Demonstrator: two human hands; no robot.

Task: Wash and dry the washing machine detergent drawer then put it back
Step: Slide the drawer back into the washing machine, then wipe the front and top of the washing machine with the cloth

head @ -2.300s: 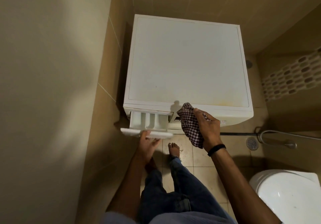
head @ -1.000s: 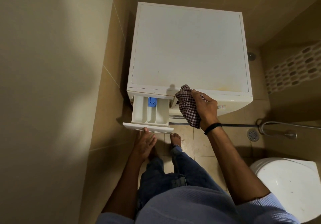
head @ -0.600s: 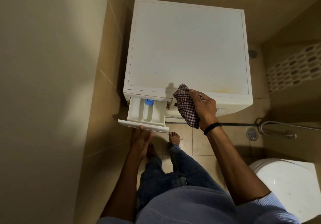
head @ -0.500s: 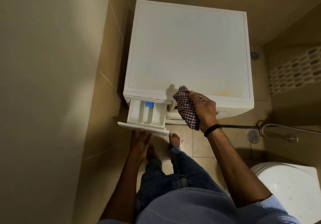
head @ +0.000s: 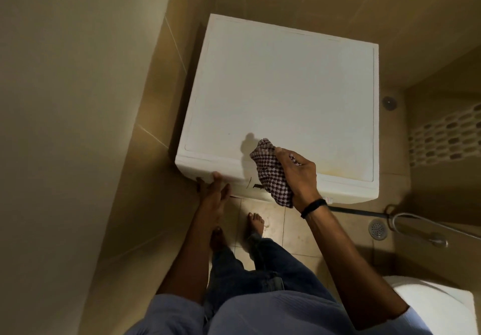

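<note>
The white washing machine (head: pixel 281 95) stands in the corner, seen from above. Its detergent drawer (head: pixel 234 177) is pushed in flush with the front; only the top edge of its white face shows. My left hand (head: pixel 213 191) lies flat against that drawer front at the machine's left corner, fingers spread. My right hand (head: pixel 299 176) rests on the front edge of the lid and holds a checked maroon-and-white cloth (head: pixel 272 176), which hangs down over the front panel.
A beige tiled wall (head: pixel 78 126) runs close along the left. A white toilet (head: pixel 437 308) sits at the lower right. A floor drain (head: pixel 377 228) and a metal hose (head: pixel 419 226) lie on the tiled floor to the right. My bare feet (head: pixel 256 221) stand before the machine.
The drawer was pulled out with its compartments showing; my left hand has pushed it in until it sits flush. My right hand with the cloth stayed on the lid edge.
</note>
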